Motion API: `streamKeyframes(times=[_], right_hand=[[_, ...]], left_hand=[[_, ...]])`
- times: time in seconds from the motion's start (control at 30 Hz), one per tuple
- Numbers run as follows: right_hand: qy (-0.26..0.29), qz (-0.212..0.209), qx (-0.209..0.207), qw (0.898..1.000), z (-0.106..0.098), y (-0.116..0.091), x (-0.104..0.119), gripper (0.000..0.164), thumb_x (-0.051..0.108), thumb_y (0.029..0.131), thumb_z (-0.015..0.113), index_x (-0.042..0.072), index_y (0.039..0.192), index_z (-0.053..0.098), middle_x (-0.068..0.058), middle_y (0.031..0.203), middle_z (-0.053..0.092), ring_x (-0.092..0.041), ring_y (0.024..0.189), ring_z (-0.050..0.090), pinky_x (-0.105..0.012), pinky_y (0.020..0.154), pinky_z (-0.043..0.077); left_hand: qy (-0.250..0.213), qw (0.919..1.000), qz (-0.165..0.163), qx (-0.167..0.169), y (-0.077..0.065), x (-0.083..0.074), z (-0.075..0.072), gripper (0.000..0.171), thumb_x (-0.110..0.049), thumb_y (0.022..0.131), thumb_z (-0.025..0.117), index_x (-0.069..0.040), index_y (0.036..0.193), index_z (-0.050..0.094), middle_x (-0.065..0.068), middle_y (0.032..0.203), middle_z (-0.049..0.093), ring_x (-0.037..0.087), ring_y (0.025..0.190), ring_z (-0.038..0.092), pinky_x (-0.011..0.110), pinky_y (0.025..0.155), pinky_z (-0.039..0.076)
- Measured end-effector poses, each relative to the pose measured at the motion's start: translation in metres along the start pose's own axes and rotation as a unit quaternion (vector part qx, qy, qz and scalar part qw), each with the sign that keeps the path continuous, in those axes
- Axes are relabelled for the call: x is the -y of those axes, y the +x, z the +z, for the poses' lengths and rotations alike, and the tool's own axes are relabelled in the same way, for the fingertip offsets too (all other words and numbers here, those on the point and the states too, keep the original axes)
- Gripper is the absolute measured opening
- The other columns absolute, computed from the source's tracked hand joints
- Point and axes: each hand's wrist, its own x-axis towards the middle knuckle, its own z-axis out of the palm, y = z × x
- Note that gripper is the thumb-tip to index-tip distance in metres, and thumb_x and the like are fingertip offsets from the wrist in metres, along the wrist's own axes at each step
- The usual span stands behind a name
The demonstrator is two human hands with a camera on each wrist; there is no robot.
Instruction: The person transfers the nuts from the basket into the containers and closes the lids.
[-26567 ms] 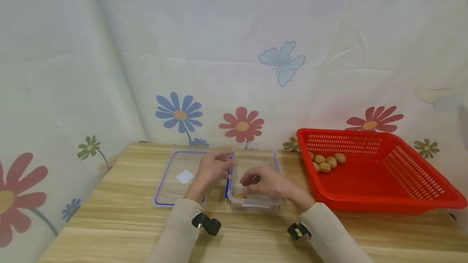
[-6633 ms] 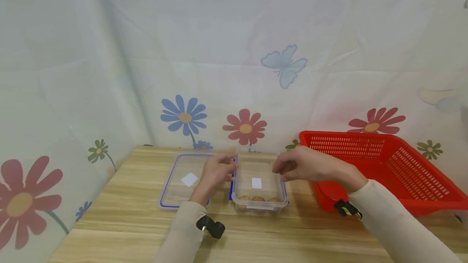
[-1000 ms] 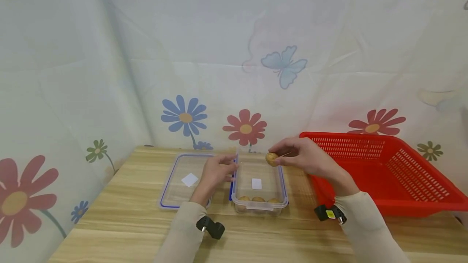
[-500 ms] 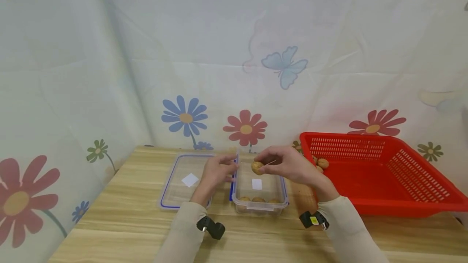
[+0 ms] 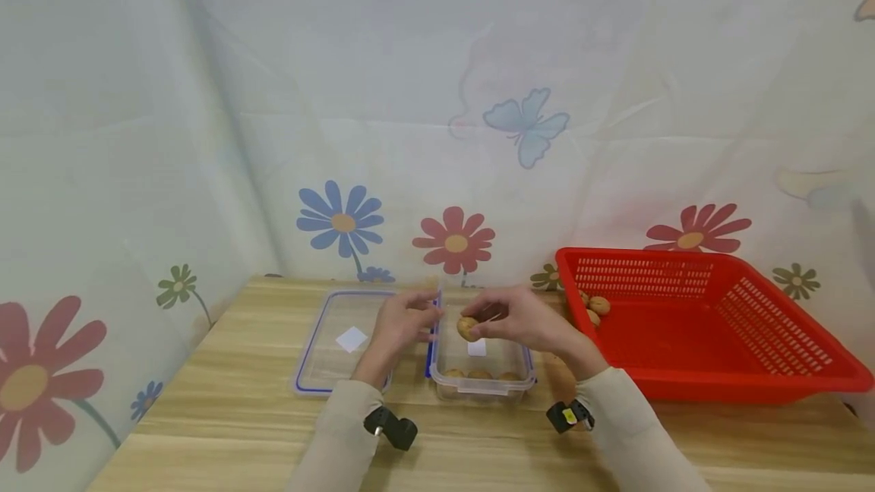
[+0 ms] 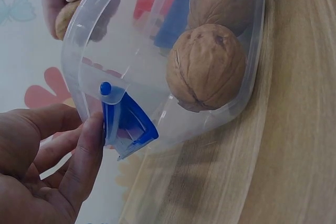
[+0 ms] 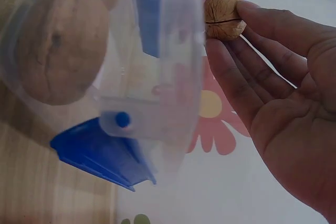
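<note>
My right hand (image 5: 516, 319) pinches a walnut (image 5: 468, 328) between thumb and fingertips, over the clear plastic box (image 5: 482, 386). In the right wrist view the held walnut (image 7: 224, 16) shows its dark seam beside the box's rim. A row of walnuts (image 5: 480, 374) lies inside along the near wall. At the box's left side, my left hand (image 5: 403, 323) has its fingers loosely extended. Their fingertips meet the rim and the blue side latch (image 6: 126, 121), which hangs unfastened in the left wrist view.
The clear lid (image 5: 317, 348), with a blue seal and white label, lies left of the box, partly behind my left forearm. To the right stands a red basket (image 5: 683, 382) with several walnuts (image 5: 598, 305) in its left corner. A flowered cloth (image 5: 383, 150) hangs behind the table (image 5: 225, 416).
My right hand has carried the walnut left and down from the basket side to over the box. Longer ago, fewer walnuts lay in the box and more in the basket. My left hand stays put.
</note>
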Motion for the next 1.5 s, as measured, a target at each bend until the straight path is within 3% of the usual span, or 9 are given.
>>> streamKeyframes(times=[0.47, 0.67, 0.93, 1.17, 1.5], right_hand=[[-0.007, 0.01, 0.033, 0.999, 0.023, 0.009, -0.016, 0.023, 0.008, 0.096, 0.08, 0.005, 0.119, 0.077, -0.002, 0.113, 0.077, -0.022, 0.103, 0.072, -0.033, 0.095, 0.062], [-0.018, -0.007, 0.037, 0.999, 0.03, 0.012, -0.023, 0.021, 0.005, 0.095, 0.08, 0.003, 0.116, 0.078, -0.002, 0.11, 0.078, -0.019, 0.102, 0.073, -0.034, 0.096, 0.062], [-0.043, -0.005, 0.032, 0.999, 0.039, 0.013, -0.025, 0.019, 0.004, 0.094, 0.08, 0.003, 0.113, 0.079, 0.0, 0.106, 0.077, -0.02, 0.1, 0.071, -0.045, 0.098, 0.061], [-0.091, 0.02, 0.03, 0.995, 0.048, 0.014, -0.02, 0.016, 0.005, 0.094, 0.08, 0.008, 0.11, 0.08, 0.003, 0.101, 0.077, -0.017, 0.094, 0.068, -0.039, 0.092, 0.061], [-0.098, 0.018, 0.04, 0.994, 0.049, 0.014, -0.023, 0.015, 0.006, 0.096, 0.078, 0.007, 0.112, 0.081, 0.003, 0.102, 0.078, -0.015, 0.09, 0.065, -0.033, 0.086, 0.06]], left_hand=[[0.006, 1.0, 0.002, 0.002, 0.0, 0.0, -0.001, 0.04, -0.007, 0.098, 0.074, 0.0, 0.137, 0.069, 0.019, 0.119, 0.072, 0.03, 0.1, 0.073, 0.034, 0.074, 0.067], [0.001, 1.0, -0.001, 0.002, 0.0, -0.001, -0.001, 0.04, -0.006, 0.098, 0.074, 0.001, 0.137, 0.069, 0.02, 0.121, 0.071, 0.031, 0.102, 0.073, 0.034, 0.074, 0.067], [-0.002, 1.0, -0.001, 0.001, -0.001, -0.001, -0.001, 0.04, -0.005, 0.097, 0.074, 0.0, 0.137, 0.069, 0.021, 0.12, 0.072, 0.032, 0.102, 0.073, 0.036, 0.075, 0.068], [0.0, 1.0, -0.001, 0.002, 0.0, -0.001, -0.001, 0.041, -0.005, 0.097, 0.074, 0.0, 0.137, 0.069, 0.02, 0.119, 0.072, 0.03, 0.1, 0.074, 0.036, 0.075, 0.068], [0.002, 1.0, -0.004, 0.003, 0.002, -0.001, 0.0, 0.04, -0.006, 0.097, 0.074, -0.001, 0.137, 0.069, 0.019, 0.118, 0.072, 0.029, 0.1, 0.073, 0.035, 0.075, 0.067]])
